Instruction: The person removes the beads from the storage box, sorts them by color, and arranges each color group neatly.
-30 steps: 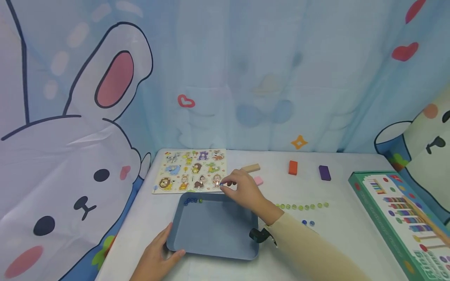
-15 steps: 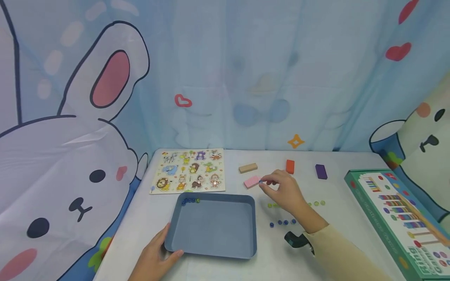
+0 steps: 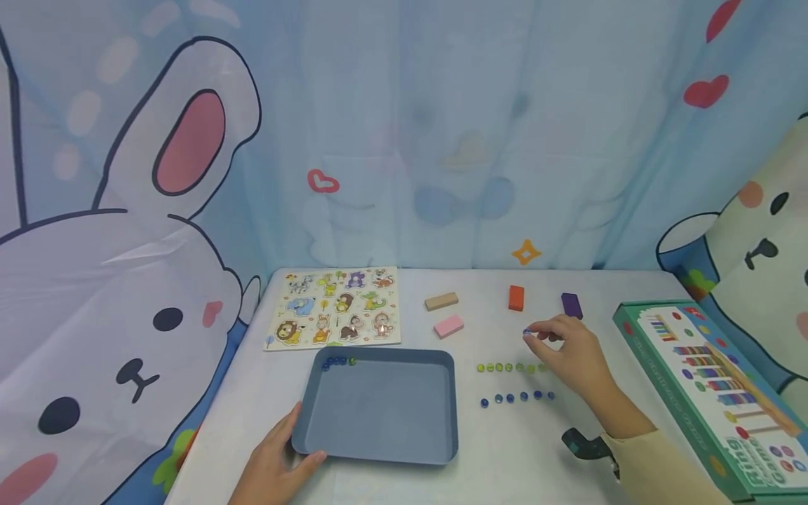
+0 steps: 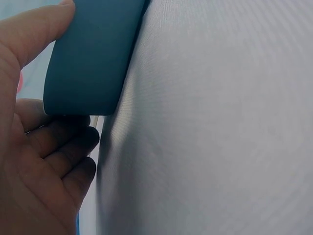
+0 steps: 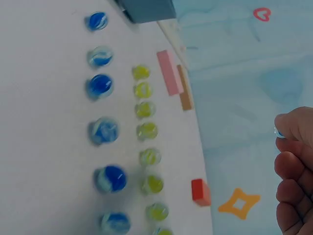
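Note:
At the tray's front left corner my left hand (image 3: 278, 459) holds the blue-grey tray (image 3: 385, 459), thumb on its front wall and fingers at its side. In the left wrist view the curled fingers (image 4: 73, 142) lie around the tray's corner. My right hand (image 3: 571, 351) pinches a small blue marble (image 3: 527, 332) between thumb and forefinger, above the table right of the tray; the fingertips mostly cover it in the right wrist view. Below it run a row of yellow-green marbles (image 3: 499, 367) and a row of blue marbles (image 3: 510, 398). Inside the tray's far left corner sit several blue marbles (image 3: 334, 361) and one green marble (image 3: 352, 362).
Behind the tray lies an animal puzzle board (image 3: 332, 308). Wooden blocks lie farther back: a tan block (image 3: 441, 301), a pink block (image 3: 449, 326), an orange block (image 3: 516, 298) and a purple block (image 3: 571, 306). A green game box (image 3: 707, 393) stands at the right; a printed curtain (image 3: 454, 140) hangs behind.
My right hand has travelled right, from over the tray's far edge to above the right part of the marble rows, still pinching the blue marble. My left hand stays at the tray.

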### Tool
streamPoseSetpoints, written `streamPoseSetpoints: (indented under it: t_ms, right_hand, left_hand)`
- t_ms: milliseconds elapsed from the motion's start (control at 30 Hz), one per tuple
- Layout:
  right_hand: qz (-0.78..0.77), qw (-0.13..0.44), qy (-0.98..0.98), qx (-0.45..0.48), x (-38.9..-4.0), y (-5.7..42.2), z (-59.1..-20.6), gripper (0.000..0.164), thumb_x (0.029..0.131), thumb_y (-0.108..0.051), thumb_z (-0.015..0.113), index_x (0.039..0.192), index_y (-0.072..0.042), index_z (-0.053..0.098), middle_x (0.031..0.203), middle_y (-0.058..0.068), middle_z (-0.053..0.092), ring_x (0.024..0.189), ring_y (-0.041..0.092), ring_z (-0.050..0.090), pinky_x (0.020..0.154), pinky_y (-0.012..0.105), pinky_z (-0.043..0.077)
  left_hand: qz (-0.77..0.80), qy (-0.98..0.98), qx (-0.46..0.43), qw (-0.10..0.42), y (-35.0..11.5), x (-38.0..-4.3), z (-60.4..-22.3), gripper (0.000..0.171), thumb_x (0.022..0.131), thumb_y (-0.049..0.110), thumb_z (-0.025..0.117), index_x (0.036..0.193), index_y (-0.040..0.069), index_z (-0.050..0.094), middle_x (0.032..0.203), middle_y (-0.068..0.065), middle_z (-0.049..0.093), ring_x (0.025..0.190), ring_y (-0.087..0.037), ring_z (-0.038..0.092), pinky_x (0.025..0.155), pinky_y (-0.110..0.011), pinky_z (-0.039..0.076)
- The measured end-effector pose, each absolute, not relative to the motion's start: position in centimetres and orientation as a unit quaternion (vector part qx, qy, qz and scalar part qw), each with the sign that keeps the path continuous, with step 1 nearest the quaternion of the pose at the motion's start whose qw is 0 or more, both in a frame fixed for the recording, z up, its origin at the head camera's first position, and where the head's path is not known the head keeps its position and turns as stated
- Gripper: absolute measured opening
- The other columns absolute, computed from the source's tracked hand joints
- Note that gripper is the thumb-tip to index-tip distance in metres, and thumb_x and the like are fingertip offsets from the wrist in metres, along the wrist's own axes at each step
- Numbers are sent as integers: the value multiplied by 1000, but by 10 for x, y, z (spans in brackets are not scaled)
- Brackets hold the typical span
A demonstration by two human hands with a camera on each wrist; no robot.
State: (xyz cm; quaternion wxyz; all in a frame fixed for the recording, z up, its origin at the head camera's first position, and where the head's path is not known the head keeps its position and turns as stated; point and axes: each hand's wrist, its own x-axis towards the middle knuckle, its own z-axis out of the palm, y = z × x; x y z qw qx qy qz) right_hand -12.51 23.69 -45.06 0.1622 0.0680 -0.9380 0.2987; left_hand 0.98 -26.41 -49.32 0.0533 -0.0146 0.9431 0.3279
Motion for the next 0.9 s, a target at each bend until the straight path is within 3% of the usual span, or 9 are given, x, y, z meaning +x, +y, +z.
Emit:
streamPoseSetpoints:
  t_ms: [233,567,900]
  right_hand:
    - [282,159,-944,58,-110,257,-468,16,88,-17,84,102,-10,81,89,3,72,91,26,65,74,40,59]
    - [268,107,-957,21,-85,284,-489,15,87,-19,85,100,-13,82,86,-3,70,90,20,62,72,24,53]
    - [258,65,-964,12,-68,297,-506,14,86,-21,86,99,-16,82,85,-6,68,87,14,57,72,25,49]
  left_hand:
    - [328,943,-7,47,-265,9,-493,102,90,65,72,162,3,35,163,-23,44,147,-45,47,116,-63,45]
    - [334,941,-10,58,-265,7,-495,104,89,66,73,163,3,33,163,-23,43,149,-45,44,117,-64,44]
    - [338,938,-25,77,-266,8,-493,108,88,68,73,164,3,32,165,-23,41,150,-45,42,118,-63,42]
